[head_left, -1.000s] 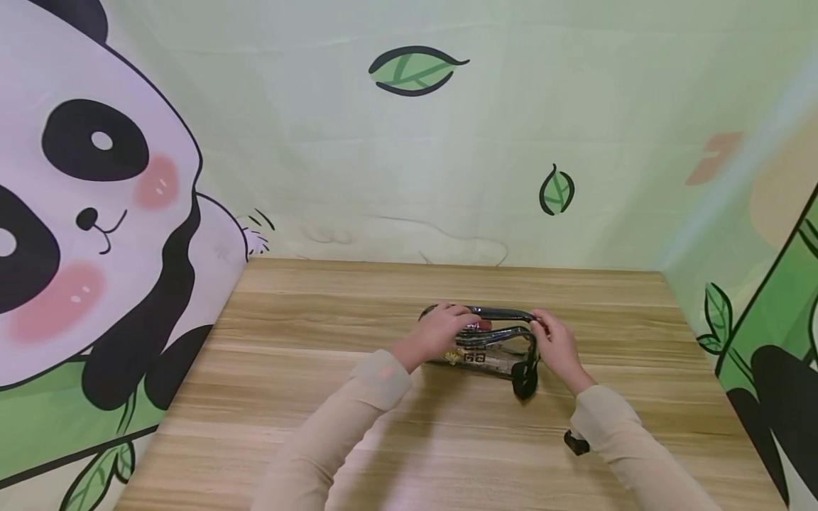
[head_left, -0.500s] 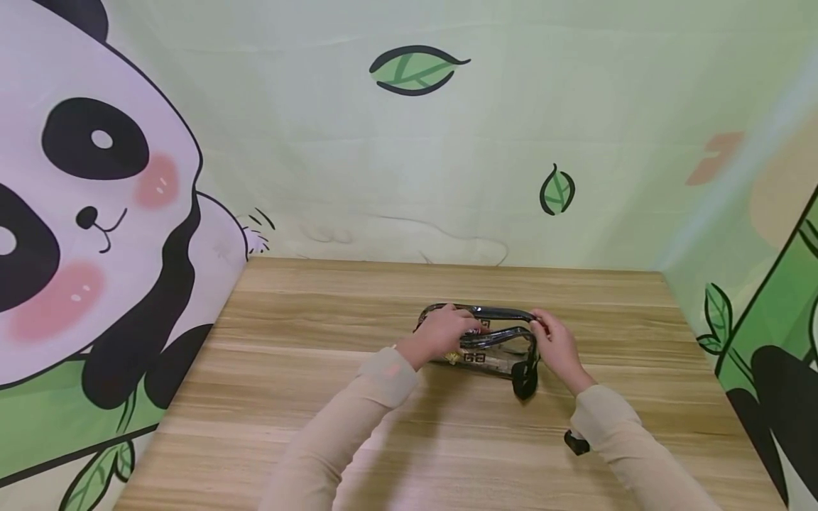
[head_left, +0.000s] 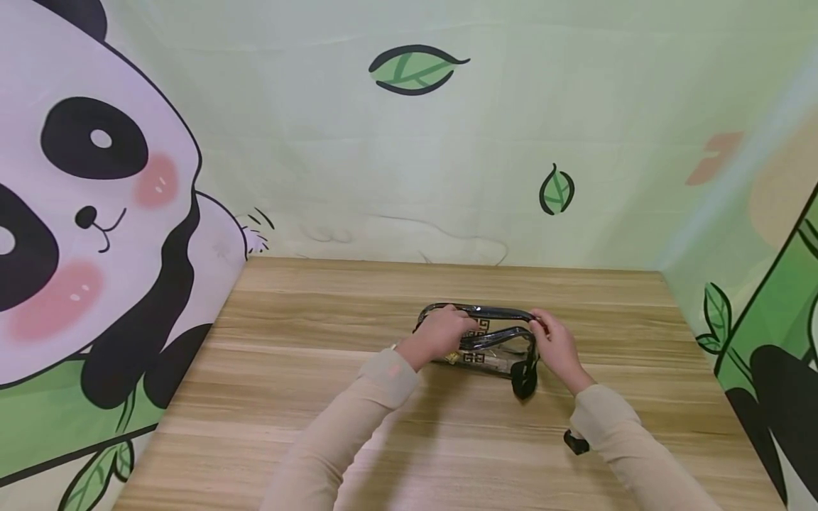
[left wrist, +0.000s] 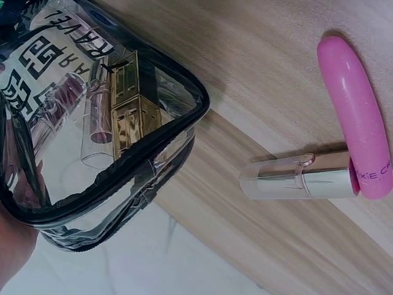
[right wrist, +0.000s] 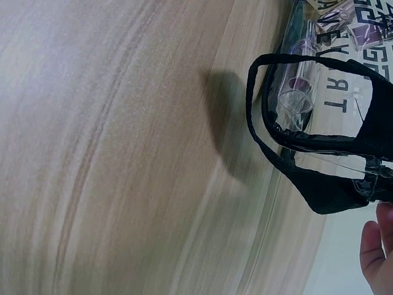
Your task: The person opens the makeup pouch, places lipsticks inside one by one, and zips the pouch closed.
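Note:
A clear toiletry bag (head_left: 495,360) with black trim and printed lettering lies on the wooden table, its zipped mouth spread apart. My right hand (head_left: 556,349) pinches the rim at the bag's right end, beside the black handle strap (head_left: 524,381). Over the left part of the opening, my left hand (head_left: 439,335) reaches in, fingers partly hidden by rim and plastic; I cannot tell whether they hold anything. Through the plastic in the left wrist view show a gold box (left wrist: 132,114) and clear-capped lipstick tubes (left wrist: 99,117). Another tube (right wrist: 298,92) shows inside in the right wrist view.
In the left wrist view, a curved pink tube (left wrist: 356,117) with lettering lies on the table against a clear-and-silver lipstick (left wrist: 301,177). A panda-printed backdrop (head_left: 415,163) rises behind the table (head_left: 287,369). A small black piece (head_left: 576,442) shows by the right sleeve.
My left hand has shifted slightly right and down into the bag's opening. The reddish thing near its fingertips is no longer visible. My right hand keeps its pinch on the rim.

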`<state>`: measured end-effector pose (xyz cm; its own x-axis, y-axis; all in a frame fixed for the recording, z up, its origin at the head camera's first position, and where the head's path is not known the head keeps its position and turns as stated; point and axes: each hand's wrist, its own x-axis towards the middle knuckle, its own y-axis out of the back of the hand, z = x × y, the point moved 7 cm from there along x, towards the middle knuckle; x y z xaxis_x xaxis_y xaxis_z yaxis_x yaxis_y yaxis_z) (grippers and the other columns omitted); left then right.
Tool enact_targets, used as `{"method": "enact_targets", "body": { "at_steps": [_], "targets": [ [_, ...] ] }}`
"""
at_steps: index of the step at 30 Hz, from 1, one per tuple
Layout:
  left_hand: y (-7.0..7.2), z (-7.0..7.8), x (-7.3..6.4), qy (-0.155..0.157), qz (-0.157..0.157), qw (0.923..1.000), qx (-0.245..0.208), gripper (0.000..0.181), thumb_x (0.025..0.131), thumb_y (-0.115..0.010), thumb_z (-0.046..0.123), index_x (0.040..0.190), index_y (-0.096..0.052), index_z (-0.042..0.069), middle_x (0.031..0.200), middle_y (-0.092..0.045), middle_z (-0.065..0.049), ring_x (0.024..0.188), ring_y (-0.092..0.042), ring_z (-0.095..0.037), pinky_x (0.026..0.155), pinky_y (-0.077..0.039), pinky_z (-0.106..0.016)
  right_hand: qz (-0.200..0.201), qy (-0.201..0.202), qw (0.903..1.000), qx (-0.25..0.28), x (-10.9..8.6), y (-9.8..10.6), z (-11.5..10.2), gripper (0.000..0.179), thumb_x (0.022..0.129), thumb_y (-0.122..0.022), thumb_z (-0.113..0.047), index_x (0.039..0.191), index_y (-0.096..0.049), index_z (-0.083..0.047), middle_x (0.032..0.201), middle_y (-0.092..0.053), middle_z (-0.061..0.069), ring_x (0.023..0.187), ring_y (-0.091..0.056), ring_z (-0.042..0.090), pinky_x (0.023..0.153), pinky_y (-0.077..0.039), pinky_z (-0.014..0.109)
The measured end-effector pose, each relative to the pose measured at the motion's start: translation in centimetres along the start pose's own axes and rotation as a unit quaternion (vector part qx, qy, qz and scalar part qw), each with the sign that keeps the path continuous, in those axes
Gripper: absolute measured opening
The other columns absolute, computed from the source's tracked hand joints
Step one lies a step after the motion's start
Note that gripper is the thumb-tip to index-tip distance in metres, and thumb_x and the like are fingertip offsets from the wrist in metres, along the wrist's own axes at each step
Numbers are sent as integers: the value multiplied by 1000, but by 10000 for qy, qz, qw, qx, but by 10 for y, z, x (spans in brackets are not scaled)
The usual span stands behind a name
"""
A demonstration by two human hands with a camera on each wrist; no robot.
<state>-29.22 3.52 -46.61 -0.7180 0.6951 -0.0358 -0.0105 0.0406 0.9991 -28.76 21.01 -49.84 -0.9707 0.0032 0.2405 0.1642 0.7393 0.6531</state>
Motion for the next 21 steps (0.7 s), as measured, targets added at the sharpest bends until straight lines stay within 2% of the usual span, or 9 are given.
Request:
{"method": "enact_targets", "body": {
  "at_steps": [4, 21],
  "targets": [
    [1, -1, -1, 85, 131, 9998, -111, 38, 83, -51, 2, 111, -61, 25, 111, -61, 7, 99, -56, -14, 85, -46, -27, -32, 56, 10000, -22, -1, 1, -2, 26, 92, -44, -14, 111, -54, 0, 91, -62, 19, 81, -57, 27, 67, -47, 36],
    [-1, -5, -3, 239, 248, 9993, -118, 32, 89, -47, 9, 111, -61, 26, 113, -60, 8, 100, -55, -13, 74, -51, -25, -2, 23, 10000, -52, -1, 2, -2, 26, 92, -45, -14, 112, -54, -1, 93, -62, 19, 79, -56, 26, 63, -46, 31]
  ]
}}
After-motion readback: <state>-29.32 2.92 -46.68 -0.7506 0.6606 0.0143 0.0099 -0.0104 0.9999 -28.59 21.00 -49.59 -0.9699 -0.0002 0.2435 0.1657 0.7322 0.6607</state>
